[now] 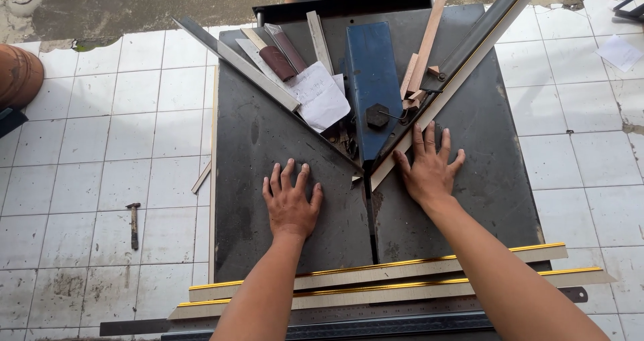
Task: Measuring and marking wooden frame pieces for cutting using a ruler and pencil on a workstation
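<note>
The fingers (287, 177) of the left hand (290, 203) are spread wide and laid flat, palm down, on the dark metal bench (268, 146), holding nothing. The fingers (429, 143) of the right hand (429, 170) are likewise splayed and pressed flat, their tips touching a pale moulding strip (463, 69) that runs diagonally along the black angled fence (483, 29). Both forearms are stretched forward over two gold-edged moulding lengths (376, 277) lying across the bench's near edge. Between the hands a narrow slot (370, 213) runs toward the blue blade guard (372, 79). Left of that guard lie a crumpled paper sheet (320, 96), a sandpaper roll (276, 62) and wood offcuts (318, 39). A hammer (134, 223) lies on the tiled floor (100, 146), well left of the bench.
</note>
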